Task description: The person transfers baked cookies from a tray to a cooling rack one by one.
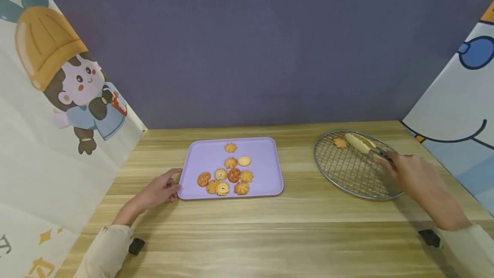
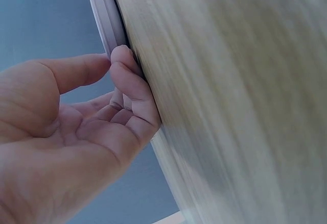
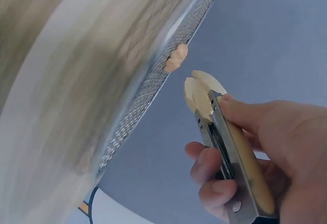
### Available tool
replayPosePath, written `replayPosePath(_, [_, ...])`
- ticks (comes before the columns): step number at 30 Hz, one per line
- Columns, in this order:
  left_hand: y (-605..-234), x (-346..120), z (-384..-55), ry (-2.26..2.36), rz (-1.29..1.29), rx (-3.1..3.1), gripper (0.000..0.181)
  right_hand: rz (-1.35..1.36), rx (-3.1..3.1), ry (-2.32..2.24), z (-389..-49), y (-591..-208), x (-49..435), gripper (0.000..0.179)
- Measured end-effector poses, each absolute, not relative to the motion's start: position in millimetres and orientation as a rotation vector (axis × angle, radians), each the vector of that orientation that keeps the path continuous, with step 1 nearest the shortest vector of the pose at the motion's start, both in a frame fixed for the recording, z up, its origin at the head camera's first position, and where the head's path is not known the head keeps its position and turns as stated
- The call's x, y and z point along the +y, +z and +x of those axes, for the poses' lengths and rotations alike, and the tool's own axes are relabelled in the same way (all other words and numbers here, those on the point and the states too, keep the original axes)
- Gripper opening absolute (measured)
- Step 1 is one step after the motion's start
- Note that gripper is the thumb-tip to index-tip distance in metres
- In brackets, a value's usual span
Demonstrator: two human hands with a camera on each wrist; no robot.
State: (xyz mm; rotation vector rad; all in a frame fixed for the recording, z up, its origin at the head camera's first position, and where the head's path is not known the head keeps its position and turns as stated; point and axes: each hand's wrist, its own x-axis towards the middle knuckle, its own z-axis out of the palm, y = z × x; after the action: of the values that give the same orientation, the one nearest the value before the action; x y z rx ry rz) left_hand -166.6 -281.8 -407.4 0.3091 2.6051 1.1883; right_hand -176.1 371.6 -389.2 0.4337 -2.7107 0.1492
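On the left stands a lilac tray (image 1: 266,153) bearing several biscuits, among them pretzel-shaped biscuits (image 1: 203,179), a plain oval biscuit (image 1: 244,161) and ridged star-shaped ones (image 1: 242,188). My left hand (image 1: 160,188) holds the tray's left rim near its front corner, thumb and curled fingers meeting at the edge (image 2: 102,17). Over the round wire rack (image 1: 347,175), my right hand (image 1: 418,179) grips tongs (image 3: 240,168) with pale scalloped tips. Nothing shows between those tips. Just beside them, one ridged biscuit (image 1: 340,142) lies on the rack, also seen in profile (image 3: 176,58).
Tray and rack stand apart on a wood-grain table (image 1: 247,231). A dark blue-grey panel (image 1: 247,50) rises behind. Cartoon-printed panels (image 1: 46,149) flank both sides.
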Motion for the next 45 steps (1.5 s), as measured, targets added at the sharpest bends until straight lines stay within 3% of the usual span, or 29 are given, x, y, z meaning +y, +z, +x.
replayPosePath(8, [-407, -281, -165, 1.194, 0.313, 2.608, 0.054, 0.526, -2.657, 0.137, -168, -378, 350, 0.028])
replayPosePath(14, [-408, -280, -165, 1.215, 0.335, 2.601, 0.054, 0.575, -2.669, 0.166, -160, -370, 331, 0.042])
replayPosePath(22, [-409, -281, -165, 1.241, 0.340, 2.581, 0.055, 0.606, -2.705, 0.179, -154, -371, 303, 0.076])
replayPosePath(45, [-412, -284, -169, 1.178, 0.347, 2.610, 0.054, 0.777, -2.783, 0.104, -154, -384, 231, 0.104])
